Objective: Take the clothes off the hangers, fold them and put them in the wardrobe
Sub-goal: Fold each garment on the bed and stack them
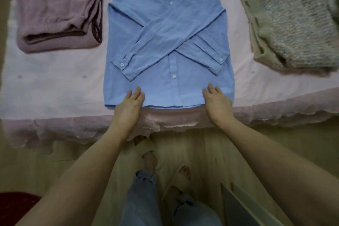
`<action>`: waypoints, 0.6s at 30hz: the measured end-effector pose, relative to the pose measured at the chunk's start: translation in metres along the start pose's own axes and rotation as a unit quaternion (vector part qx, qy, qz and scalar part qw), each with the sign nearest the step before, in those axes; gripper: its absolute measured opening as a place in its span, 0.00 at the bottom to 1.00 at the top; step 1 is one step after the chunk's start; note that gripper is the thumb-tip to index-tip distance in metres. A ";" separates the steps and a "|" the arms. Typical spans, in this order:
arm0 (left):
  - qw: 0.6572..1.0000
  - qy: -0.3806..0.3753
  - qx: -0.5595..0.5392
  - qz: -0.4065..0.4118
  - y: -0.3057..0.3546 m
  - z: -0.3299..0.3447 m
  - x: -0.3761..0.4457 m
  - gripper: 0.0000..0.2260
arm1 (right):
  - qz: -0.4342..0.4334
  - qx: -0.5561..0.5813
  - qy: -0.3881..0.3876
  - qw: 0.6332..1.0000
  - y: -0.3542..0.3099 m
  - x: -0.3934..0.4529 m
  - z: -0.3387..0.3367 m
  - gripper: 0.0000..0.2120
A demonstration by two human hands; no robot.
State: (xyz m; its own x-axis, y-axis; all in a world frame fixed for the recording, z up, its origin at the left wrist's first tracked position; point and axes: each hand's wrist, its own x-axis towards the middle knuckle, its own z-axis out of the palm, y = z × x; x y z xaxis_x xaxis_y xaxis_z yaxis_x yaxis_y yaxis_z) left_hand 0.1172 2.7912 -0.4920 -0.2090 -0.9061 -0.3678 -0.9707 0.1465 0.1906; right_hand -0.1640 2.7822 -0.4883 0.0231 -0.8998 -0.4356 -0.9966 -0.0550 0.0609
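The blue shirt (168, 42) is lying flat on the bed (55, 88), buttoned front upward, with both sleeves crossed over the body just beyond the fingertips. The left hand (128, 105) and the right hand (216, 102) are being rested on the hem near its two corners; the fingers are extended and nothing is being gripped.

The step in hand is judged to be the fold of the hem toward the collar. It is advised that both corners be pinched together, lifted evenly and carried over the cuffs so that the crossed sleeves are not being dragged askew.

A folded mauve garment (58, 9) is lying beyond the left hand, a fuzzy grey garment (293, 20) beyond the right.

No brand, label or legible writing is being shown.
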 end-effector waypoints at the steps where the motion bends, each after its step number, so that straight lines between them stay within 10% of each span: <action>1: 1.000 -0.017 0.005 0.001 0.003 -0.003 -0.001 0.22 | 0.005 0.017 -0.011 1.000 0.001 -0.003 0.000 0.20; 8: 0.999 -0.022 0.024 0.011 0.000 -0.032 0.028 0.11 | -0.061 0.054 0.076 0.994 0.013 -0.001 -0.018 0.06; 14: 0.991 -0.121 0.060 -0.018 0.004 -0.023 0.065 0.10 | -0.017 -0.025 0.078 0.996 0.004 0.023 -0.020 0.28; 18: 0.992 -0.079 0.078 -0.055 0.020 -0.038 0.067 0.13 | 0.032 -0.055 0.089 0.994 0.003 0.043 -0.031 0.24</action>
State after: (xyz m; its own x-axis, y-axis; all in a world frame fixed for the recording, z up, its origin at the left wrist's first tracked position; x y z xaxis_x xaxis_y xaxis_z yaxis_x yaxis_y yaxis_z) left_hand 0.0886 2.7185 -0.4779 -0.1054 -0.8488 -0.5182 -0.9926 0.1212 0.0032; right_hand -0.1635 2.7298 -0.4786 -0.0159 -0.9648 -0.2626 -0.9820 -0.0343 0.1855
